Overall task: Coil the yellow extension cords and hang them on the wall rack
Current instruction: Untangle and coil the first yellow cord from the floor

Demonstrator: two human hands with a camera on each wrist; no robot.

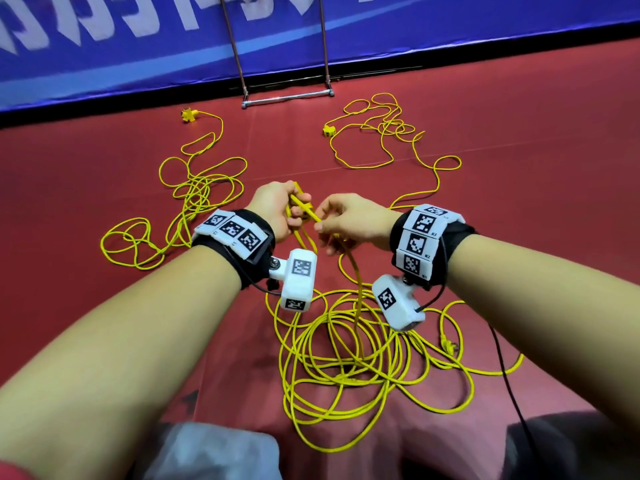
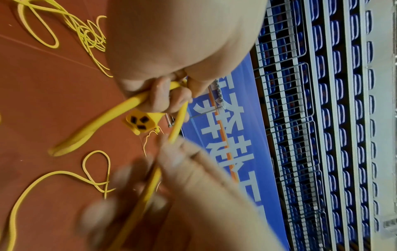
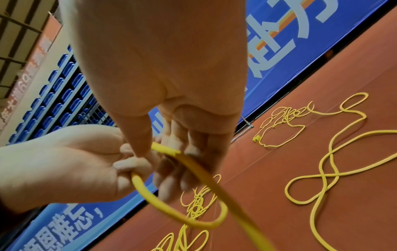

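Held cord (image 1: pixel 356 292): bright yellow, round-jacketed and thin; it runs from the two hands down to a loose heap of overlapping loops on the near floor, between the forearms.
Socket end (image 2: pixel 141 122): a yellow block with dark slots on its face, just below the left fingers in the left wrist view.
Left hand (image 1: pixel 273 209): fingers curled round a short doubled length of the held cord, clenched on it at chest height.
Right hand (image 1: pixel 349 221): thumb and fingertips pinch the same cord just right of the left hand; the other fingers hang loosely bent, and the cord drops from them.
Left cord (image 1: pixel 194 199): a second yellow cord, sprawled in tangled loops on the floor at far left, its yellow socket block (image 1: pixel 188 115) lying at the far end.
Right cord (image 1: pixel 377 133): a third yellow tangle at far right, with a small yellow block (image 1: pixel 329 130) beside it.
Floor (image 1: pixel 104 161): dull red matting.
Metal frame (image 1: pixel 287 98): two thin uprights and a cross bar, standing at the far edge between the two far tangles.
Banner (image 1: pixel 138 46): blue with white characters, along the far wall.
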